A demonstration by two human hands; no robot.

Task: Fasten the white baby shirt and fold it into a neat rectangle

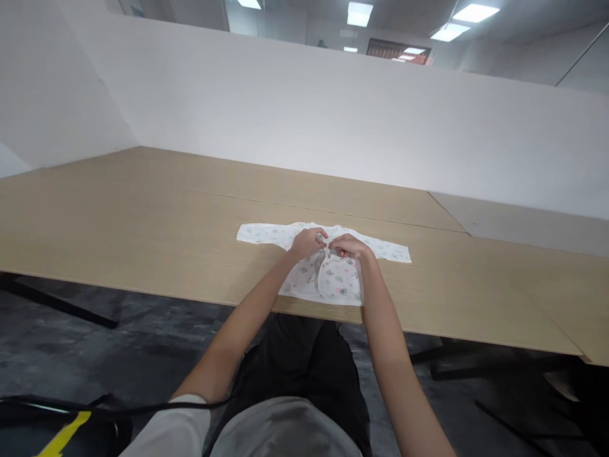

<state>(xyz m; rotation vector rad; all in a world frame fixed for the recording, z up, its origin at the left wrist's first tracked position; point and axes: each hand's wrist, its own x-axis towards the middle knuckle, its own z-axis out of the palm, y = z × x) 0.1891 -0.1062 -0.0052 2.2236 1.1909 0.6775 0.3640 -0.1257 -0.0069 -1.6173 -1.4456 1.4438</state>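
Observation:
A white baby shirt (339, 279) with a small print lies spread on the table, its sleeves stretched out to both sides and its hem close to the front edge. One front panel curves over the other below the chest. My left hand (308, 242) is at the upper middle of the shirt, fingers bent and pinching the cloth near the front opening. Just to its right, my right hand (349, 245) has its fingers curled on the cloth at the same opening. The fingertips nearly meet, and what exactly lies between them is too small to make out.
The shirt rests on a wood-coloured table (143, 222) with seams between its boards. Behind it stands a white partition (285, 108). A grey panel (523, 222) adjoins at the right back. At lower left is a black chair (28, 431) with yellow tape.

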